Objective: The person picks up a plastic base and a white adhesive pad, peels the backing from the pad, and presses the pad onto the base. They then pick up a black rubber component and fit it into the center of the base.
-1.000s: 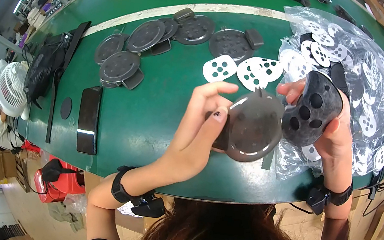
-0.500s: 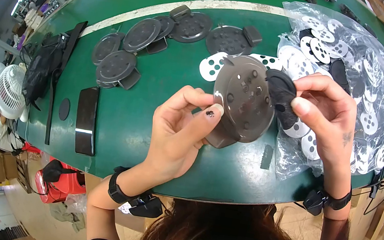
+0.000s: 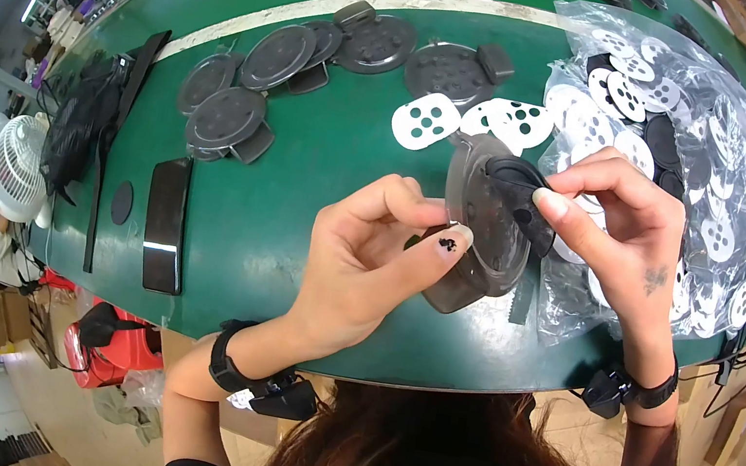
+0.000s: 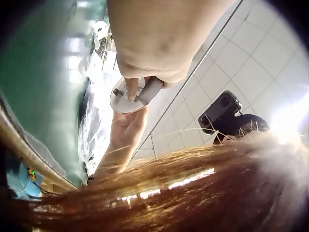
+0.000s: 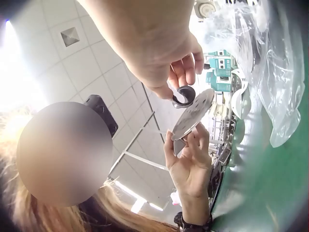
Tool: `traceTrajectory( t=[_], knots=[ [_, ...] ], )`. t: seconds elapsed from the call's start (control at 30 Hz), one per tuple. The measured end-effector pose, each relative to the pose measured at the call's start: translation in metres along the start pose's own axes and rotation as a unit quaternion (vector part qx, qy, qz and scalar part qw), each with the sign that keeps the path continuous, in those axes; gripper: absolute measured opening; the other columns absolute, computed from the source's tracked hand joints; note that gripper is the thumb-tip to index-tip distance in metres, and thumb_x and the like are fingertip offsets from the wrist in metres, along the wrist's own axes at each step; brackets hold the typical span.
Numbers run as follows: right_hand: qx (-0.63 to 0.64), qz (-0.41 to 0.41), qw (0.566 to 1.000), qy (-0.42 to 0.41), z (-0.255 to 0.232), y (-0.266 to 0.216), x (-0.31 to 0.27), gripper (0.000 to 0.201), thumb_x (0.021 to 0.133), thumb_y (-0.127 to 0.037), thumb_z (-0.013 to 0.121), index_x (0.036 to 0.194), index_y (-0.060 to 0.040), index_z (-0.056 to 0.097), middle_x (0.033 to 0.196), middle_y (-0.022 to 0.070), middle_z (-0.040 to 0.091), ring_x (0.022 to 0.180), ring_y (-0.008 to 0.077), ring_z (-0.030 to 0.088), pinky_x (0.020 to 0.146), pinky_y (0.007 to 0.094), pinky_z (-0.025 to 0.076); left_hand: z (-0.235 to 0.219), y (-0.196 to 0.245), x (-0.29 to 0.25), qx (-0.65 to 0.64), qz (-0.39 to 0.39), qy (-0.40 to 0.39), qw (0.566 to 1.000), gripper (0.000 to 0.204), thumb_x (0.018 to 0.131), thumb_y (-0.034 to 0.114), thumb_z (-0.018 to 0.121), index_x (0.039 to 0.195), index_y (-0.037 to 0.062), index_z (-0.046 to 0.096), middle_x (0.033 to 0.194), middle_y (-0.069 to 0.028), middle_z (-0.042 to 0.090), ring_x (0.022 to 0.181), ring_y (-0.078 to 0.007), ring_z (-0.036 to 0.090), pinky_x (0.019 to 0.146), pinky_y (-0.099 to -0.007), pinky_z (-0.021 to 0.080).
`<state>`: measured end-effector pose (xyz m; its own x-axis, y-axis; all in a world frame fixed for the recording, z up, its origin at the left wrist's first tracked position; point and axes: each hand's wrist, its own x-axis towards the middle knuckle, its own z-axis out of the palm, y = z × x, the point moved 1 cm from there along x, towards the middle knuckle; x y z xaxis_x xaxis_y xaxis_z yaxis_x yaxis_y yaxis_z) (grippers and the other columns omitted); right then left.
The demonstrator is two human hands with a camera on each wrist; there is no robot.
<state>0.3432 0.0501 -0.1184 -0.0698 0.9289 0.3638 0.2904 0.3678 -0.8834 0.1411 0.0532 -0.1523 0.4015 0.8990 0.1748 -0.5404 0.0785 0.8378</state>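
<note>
In the head view the left hand (image 3: 357,270) pinches the tab of a smoky translucent disc (image 3: 497,244) between thumb and fingers, the disc tilted nearly edge-on. The right hand (image 3: 626,226) pinches a black pad with holes (image 3: 523,191) by its edge, over the disc's upper right side. In the right wrist view the pad (image 5: 184,96) is curved and close to the disc (image 5: 194,113); whether they touch, I cannot tell. The left wrist view shows the disc (image 4: 126,96) under the left hand (image 4: 154,53), with the right hand (image 4: 126,130) beyond it.
A plastic bag (image 3: 741,216) of white and black pads lies at the right. White pads (image 3: 426,122) and several dark discs (image 3: 279,57) rest on the green table (image 3: 309,143). A black phone-like slab (image 3: 165,223), small black oval (image 3: 122,203) and white fan (image 3: 15,163) are at the left.
The right hand has gone from cradling the pad to pinching its edge, bringing it over the disc. The left hand has turned the disc from facing the camera to nearly edge-on.
</note>
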Motion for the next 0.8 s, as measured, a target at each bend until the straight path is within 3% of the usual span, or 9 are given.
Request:
traceTrajectory(
  t=[0.63,0.7,0.73,0.8],
  knots=[
    [-0.035,0.0,0.999,-0.019,0.0032,-0.0063,-0.0018,0.007,0.072,0.0,0.069,0.079,0.0012,0.066,0.074,0.0059,0.062,0.07,0.0105,0.057,0.066,0.0223,0.044,0.0047,0.0021,-0.0001,0.061,-0.008,0.012,0.998,0.013,0.077,-0.01,0.061,0.084,-0.0005,0.055,0.081,-0.0023,0.051,0.096,-0.0157,0.057,0.08,-0.0263,0.045],
    [-0.036,0.004,0.999,-0.016,0.0032,-0.0062,-0.0018,0.007,0.072,0.0,0.069,0.078,0.0012,0.066,0.073,0.0059,0.062,0.07,0.0105,0.057,0.066,0.0223,0.044,0.0042,0.0007,0.0002,0.086,0.012,0.006,0.996,0.01,0.08,-0.007,0.057,0.084,0.0015,0.052,0.083,-0.0026,0.049,0.077,-0.009,0.048,0.074,-0.023,0.04],
    [-0.035,0.002,0.999,-0.015,0.003,-0.0058,-0.0019,0.01,0.071,-0.002,0.07,0.079,0.0013,0.065,0.074,0.0061,0.062,0.07,0.0108,0.057,0.067,0.0226,0.045,0.0038,0.0007,0.0006,0.086,0.012,0.006,0.996,0.01,0.08,-0.007,0.057,0.084,0.0015,0.052,0.083,-0.0026,0.049,0.077,-0.009,0.048,0.074,-0.023,0.04],
    [-0.033,-0.002,0.999,-0.014,0.0034,-0.0034,-0.0024,0.013,0.07,-0.003,0.072,0.08,0.0013,0.065,0.075,0.0062,0.062,0.071,0.0111,0.057,0.067,0.0228,0.045,0.0027,0.0013,0.0016,0.059,0.011,0.007,0.998,0.011,0.078,-0.009,0.06,0.085,-0.0017,0.054,0.086,-0.0047,0.052,0.09,-0.0131,0.055,0.083,-0.0276,0.043]
  ],
)
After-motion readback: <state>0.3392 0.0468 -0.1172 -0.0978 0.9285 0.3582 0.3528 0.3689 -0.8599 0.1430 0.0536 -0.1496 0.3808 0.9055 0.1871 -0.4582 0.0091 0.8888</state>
